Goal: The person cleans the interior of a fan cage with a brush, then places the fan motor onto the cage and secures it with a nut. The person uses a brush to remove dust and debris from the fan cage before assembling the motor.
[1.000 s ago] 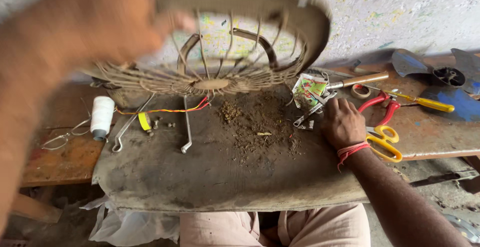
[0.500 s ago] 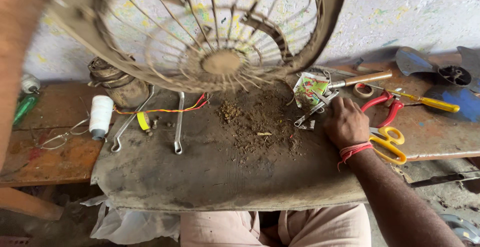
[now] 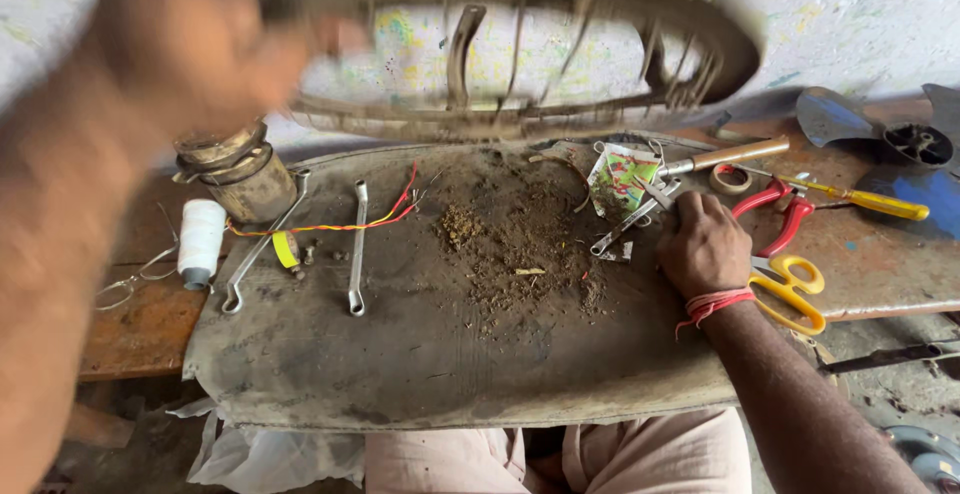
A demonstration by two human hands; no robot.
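Rusted wire makes up the fan guard point(image 3: 520, 54) you hold aloft at the far side, tilted and blurred; your left hand point(image 3: 190, 44) appears closed on its rim at upper left, lifted clear of the bench, though the blur hides the exact grip. Beneath it lies a grey, dirt-strewn board point(image 3: 450, 354) serving as your work surface, with loose debris point(image 3: 510, 254) at its centre. Your right hand point(image 3: 705, 244) rests knuckles-up on the board's right edge, fingers curled over small metal parts point(image 3: 630, 224) — whether it grips them cannot be told. Right of it: red pliers point(image 3: 775, 216), yellow scissors point(image 3: 790, 289), a screwdriver point(image 3: 850, 197), a blue fan blade point(image 3: 900, 154). Left: a motor point(image 3: 240, 174), two spanners point(image 3: 357, 249) and a white thread spool point(image 3: 200, 242) — all under the guard's path.
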